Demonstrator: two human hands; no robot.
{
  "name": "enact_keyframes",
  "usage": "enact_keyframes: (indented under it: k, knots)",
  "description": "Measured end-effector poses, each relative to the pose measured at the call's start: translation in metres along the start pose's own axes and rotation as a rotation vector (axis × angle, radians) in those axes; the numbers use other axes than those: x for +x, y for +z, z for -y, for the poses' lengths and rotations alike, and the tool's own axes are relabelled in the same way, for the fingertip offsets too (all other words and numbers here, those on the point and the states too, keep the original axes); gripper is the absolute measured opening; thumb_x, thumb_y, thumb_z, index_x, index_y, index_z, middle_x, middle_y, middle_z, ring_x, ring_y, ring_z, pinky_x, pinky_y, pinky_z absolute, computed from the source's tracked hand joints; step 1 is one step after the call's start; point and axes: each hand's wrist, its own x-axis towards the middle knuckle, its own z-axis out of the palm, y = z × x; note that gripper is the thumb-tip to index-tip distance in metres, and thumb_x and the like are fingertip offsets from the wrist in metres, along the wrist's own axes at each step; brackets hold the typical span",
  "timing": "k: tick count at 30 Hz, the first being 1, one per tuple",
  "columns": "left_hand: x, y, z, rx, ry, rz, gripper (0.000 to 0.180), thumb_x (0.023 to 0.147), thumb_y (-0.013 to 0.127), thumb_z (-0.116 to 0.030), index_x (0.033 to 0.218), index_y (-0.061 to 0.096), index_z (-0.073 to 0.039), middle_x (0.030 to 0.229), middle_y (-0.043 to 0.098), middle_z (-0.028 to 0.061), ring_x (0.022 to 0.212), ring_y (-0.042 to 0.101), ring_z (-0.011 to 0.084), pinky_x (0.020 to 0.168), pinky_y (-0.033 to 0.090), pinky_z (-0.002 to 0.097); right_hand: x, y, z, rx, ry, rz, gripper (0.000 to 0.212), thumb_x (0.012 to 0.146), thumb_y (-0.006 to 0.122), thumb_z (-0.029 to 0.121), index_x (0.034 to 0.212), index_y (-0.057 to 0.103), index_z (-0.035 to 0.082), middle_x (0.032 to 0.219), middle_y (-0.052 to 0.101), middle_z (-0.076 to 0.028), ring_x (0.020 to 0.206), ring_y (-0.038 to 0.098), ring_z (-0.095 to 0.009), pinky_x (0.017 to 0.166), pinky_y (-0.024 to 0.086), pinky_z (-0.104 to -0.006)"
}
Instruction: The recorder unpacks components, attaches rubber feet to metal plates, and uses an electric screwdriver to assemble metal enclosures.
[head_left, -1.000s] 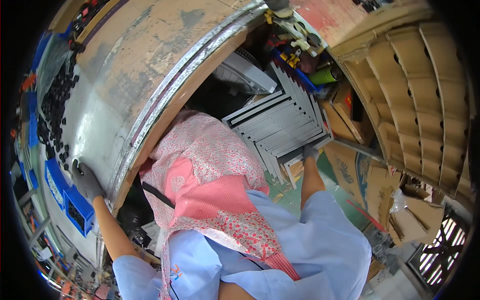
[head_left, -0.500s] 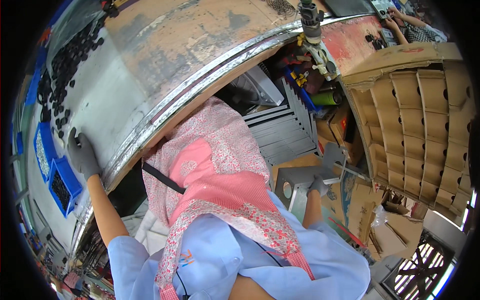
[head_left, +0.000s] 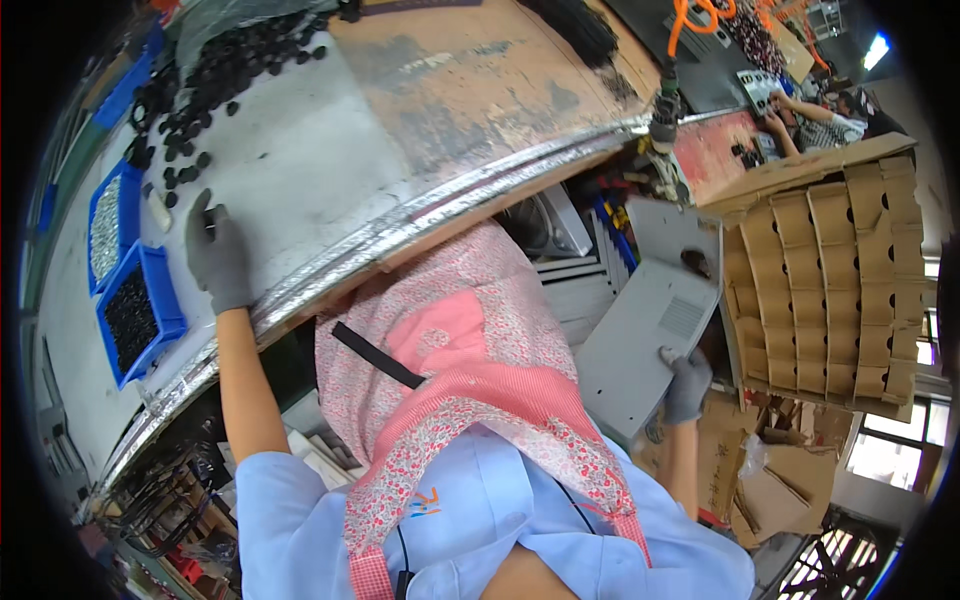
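Observation:
My right hand (head_left: pixel 687 387), in a grey glove, grips the edge of a grey sheet-metal panel (head_left: pixel 640 335), with the thumb on its face. The panel has a bent flange at its far end, a patch of vent slots and small holes. It is held tilted beside my lap, right of the apron. My left hand (head_left: pixel 217 262), also gloved in grey, is over the near left part of the worktable, its fingers bent together. Something dark shows at its fingertips, too small to name. Close by lie scattered black round pieces (head_left: pixel 185 130) and a small pale stick-like object (head_left: pixel 157 208).
Two blue bins, one of silvery small parts (head_left: pixel 104 235) and one of black small parts (head_left: pixel 130 318), stand left of my left hand. The table's foil-covered edge (head_left: pixel 430 210) runs before me. A divided cardboard box (head_left: pixel 820 290) stands at right. Another person (head_left: pixel 815 125) works far right.
My right hand has raised the grey panel off the stack and turned its broad face into view. My left hand has shifted a little toward the black pieces, its fingers drawn closer. The view has turned.

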Motion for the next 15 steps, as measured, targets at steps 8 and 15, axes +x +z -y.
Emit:
enact_keyframes:
  k: [8, 15]
  knots:
    - [-0.021, -0.037, -0.045, -0.655, -0.207, 0.275, 0.031, 0.094, 0.054, -0.019, 0.121, 0.059, -0.004, 0.092, 0.061, 0.0016, 0.072, 0.053, 0.0059, 0.062, 0.044, 0.0198, 0.017, 0.132, 0.206, -0.357, -0.669, 0.590, 0.039, 0.074, 0.067, 0.010, 0.109, 0.057, -0.005, 0.093, 0.065, -0.011, 0.083, 0.061, -0.014, 0.076, 0.049, -0.0285]
    - [-0.023, -0.070, -0.106, -1.066, 0.029, 0.496, 0.058, 0.099, 0.037, -0.046, 0.133, 0.046, 0.000, 0.123, 0.055, 0.0147, 0.114, 0.052, 0.0212, 0.099, 0.040, 0.0327, 0.023, 0.285, 0.251, -0.662, -1.550, 0.738, 0.036, 0.077, 0.069, 0.027, 0.104, 0.062, 0.005, 0.095, 0.066, -0.016, 0.088, 0.063, -0.033, 0.078, 0.050, -0.0384]
